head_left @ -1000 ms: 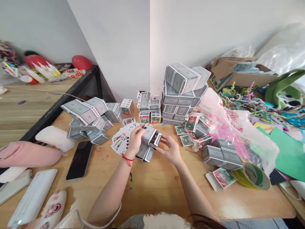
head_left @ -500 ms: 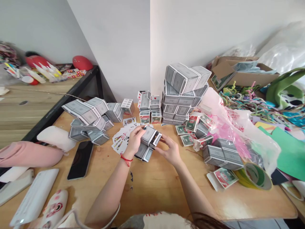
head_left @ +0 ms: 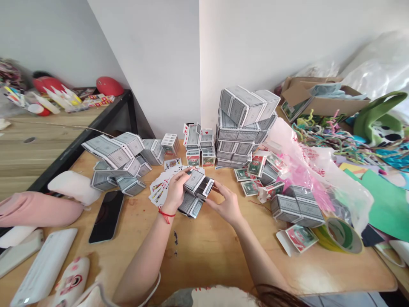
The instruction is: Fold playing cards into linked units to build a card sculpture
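Note:
My left hand [head_left: 175, 192], with a red cord at the wrist, is closed around a small box made of grey-backed playing cards [head_left: 194, 181]. A card drawer [head_left: 208, 187] sticks out of the box's right end, its inside dark. My right hand [head_left: 228, 207] pinches the drawer's outer end between thumb and fingers. Directly below is another grey card box [head_left: 189, 204], partly covered by the held one and my left hand. Loose playing cards [head_left: 159, 192] lie fanned face up beyond my left hand.
Stacked grey card blocks stand at the back right [head_left: 241, 128] and left [head_left: 111, 151]. Small card packs [head_left: 252, 187] lie to the right, near a roll of tape [head_left: 340, 234] and a plastic bag [head_left: 345, 179]. A phone [head_left: 107, 216] and white keyboard [head_left: 47, 266] lie left.
The drawer now protrudes farther from the held box, with a wider dark gap showing. My left hand and the box have shifted slightly left relative to my right hand.

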`<state>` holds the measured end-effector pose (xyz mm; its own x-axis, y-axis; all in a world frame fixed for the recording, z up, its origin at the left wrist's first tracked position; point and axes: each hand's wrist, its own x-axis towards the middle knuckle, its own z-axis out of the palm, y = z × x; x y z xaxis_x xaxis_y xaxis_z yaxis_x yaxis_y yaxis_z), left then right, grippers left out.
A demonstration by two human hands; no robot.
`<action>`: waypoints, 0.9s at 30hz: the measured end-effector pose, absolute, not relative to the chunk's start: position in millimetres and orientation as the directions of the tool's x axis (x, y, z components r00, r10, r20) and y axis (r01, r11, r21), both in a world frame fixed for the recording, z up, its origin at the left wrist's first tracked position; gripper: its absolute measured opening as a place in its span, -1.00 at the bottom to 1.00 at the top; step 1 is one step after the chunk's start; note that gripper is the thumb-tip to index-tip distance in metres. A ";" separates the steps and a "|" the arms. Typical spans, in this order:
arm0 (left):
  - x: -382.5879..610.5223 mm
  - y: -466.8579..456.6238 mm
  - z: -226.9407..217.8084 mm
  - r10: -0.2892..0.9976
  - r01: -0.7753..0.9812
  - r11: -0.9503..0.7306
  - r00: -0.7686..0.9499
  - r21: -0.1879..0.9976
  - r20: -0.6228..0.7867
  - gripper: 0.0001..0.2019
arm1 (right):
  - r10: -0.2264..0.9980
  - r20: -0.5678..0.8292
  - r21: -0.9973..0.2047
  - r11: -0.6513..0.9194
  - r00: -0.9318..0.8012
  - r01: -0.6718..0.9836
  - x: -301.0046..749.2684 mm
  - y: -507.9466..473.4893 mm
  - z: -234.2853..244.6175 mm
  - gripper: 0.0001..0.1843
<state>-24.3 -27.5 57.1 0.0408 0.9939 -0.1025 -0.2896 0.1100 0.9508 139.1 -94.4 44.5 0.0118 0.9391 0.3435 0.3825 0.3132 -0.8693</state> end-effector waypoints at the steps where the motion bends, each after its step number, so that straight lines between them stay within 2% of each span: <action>1: -24.3 -27.6 57.1 0.994 -0.302 0.112 0.042 0.947 -0.104 -0.79 | 0.939 0.343 -0.871 0.314 0.012 0.377 139.0 -94.7 44.3 -0.40; 17: -23.2 -29.4 59.9 0.994 -0.270 0.109 0.056 0.957 -0.097 -0.86 | 0.935 0.355 -0.842 0.330 -0.022 0.427 140.4 -93.9 51.1 -0.42; 27: -21.0 -29.6 60.8 0.996 -0.206 0.073 0.058 0.976 -0.062 -0.80 | 0.938 0.344 -0.825 0.317 -0.030 0.467 143.0 -92.2 46.4 -0.40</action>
